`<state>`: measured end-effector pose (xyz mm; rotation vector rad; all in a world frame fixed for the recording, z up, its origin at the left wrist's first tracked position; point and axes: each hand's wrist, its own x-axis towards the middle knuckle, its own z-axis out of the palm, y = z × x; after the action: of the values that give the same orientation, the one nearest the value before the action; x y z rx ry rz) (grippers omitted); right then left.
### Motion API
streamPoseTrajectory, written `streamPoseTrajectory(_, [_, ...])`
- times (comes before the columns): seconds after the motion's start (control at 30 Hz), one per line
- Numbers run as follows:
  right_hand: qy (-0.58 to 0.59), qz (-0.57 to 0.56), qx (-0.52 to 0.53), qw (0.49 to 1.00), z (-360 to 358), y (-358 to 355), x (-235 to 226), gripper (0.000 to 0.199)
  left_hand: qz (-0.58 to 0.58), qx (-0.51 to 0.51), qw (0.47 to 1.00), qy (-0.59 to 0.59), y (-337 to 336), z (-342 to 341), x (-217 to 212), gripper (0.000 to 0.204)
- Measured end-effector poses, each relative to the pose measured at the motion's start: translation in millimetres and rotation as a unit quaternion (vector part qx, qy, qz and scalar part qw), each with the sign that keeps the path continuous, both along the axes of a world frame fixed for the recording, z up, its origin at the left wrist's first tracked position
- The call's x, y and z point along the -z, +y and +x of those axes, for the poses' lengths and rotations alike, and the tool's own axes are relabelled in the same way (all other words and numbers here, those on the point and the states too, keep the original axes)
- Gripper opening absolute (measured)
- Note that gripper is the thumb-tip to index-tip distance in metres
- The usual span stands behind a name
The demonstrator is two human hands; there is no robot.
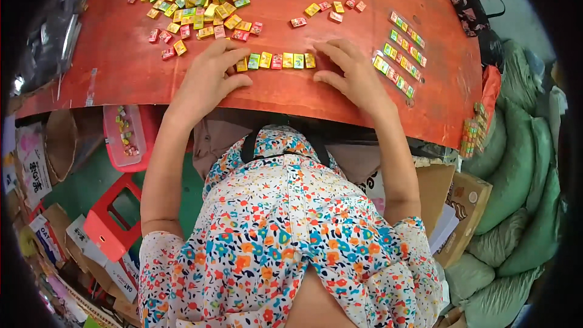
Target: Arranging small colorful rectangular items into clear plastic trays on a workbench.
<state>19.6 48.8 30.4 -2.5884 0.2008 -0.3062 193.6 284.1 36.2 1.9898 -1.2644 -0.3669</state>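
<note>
A short row of small candy boxes [277,61] in yellow, green and red lies side by side on the red table [291,88], near its front edge. At the row's left end is my left hand [209,76], thumb and forefinger apart around the yellow end box [242,64]; whether it presses on that box I cannot tell. My right hand [355,76] is by the other end, its thumb and forefinger spread and a small gap showing before the last box [310,61]. The other fingers of both hands are partly hidden.
A big heap of loose candy boxes [212,9] covers the far left and middle. Several finished-looking rows [401,54] lie at the right. Below the table are a pink-rimmed bin [130,140], a red stool [112,218], cartons [467,212] and green sacks [516,164].
</note>
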Motion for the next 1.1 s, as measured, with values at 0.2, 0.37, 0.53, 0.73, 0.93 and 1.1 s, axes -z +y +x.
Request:
streamPoseTrajectory(0.2, [-0.018,-0.004,-0.053,0.998,11,4,1,0.048,-0.008,0.021,1.0,-0.005,-13,1,6,0.045])
streamPoseTrajectory(0.37, [-0.026,-0.051,-0.035,0.998,18,13,14,0.041,-0.009,0.032,0.999,-0.037,-27,-7,14,0.038])
streamPoseTrajectory(0.53, [-0.049,-0.014,-0.036,0.998,5,12,8,0.032,0.005,0.012,1.0,-0.024,-42,-22,6,0.031])
streamPoseTrajectory(0.73, [-0.043,-0.008,0.039,0.998,-36,-10,-7,0.031,-0.048,0.053,0.997,-0.037,-83,-46,1,0.027])
streamPoseTrajectory(0.93, [-0.038,0.003,0.074,0.997,-47,-16,-4,0.031,-0.017,0.068,0.996,-0.054,-98,-53,-1,0.025])
streamPoseTrajectory(1.1, [-0.113,-0.036,0.063,0.991,-14,-12,21,0.028,0.008,0.031,0.994,-0.104,-88,-31,4,0.027])
